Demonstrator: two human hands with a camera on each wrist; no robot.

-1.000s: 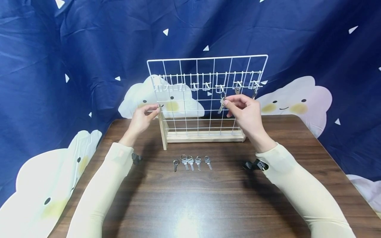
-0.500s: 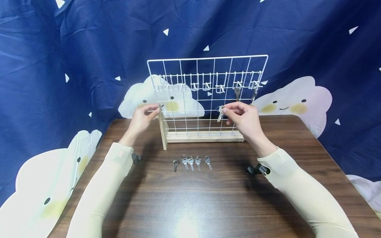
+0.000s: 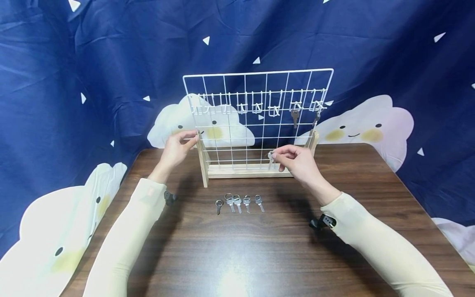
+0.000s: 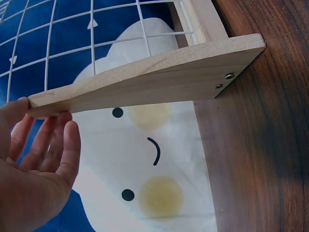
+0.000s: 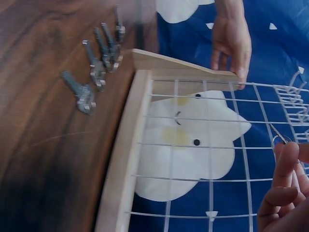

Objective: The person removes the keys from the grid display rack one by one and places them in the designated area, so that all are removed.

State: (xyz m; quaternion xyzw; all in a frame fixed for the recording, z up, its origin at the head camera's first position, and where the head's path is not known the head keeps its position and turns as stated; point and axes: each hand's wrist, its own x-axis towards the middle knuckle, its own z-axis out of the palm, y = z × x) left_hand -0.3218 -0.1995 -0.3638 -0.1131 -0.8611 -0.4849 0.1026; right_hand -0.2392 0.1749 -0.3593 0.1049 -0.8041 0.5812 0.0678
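A white wire grid rack (image 3: 245,171) on a wooden base stands on the table, with a row of white hooks (image 3: 274,111) across it. My left hand (image 3: 175,150) pinches the rack's left wooden side piece (image 4: 154,87) between thumb and fingers. In front of the lower grid, my right hand (image 3: 302,164) holds a silver key (image 3: 271,156) with a ring, pinched between thumb and forefinger. Only part of that key shows in the right wrist view. Two keys hang at the right: a brownish key (image 3: 295,118) and a dark key (image 3: 316,119) on the end hook.
Several keys with rings lie in a row on the brown table (image 3: 208,247) before the rack, among them a dark key (image 3: 219,207) at the left and a silver key (image 3: 259,203) at the right. Behind hangs a blue curtain (image 3: 148,49) with clouds.
My right hand has taken the silver key off a hook right of the middle and brought it down toward the wooden base. The left hand stays on the side piece.
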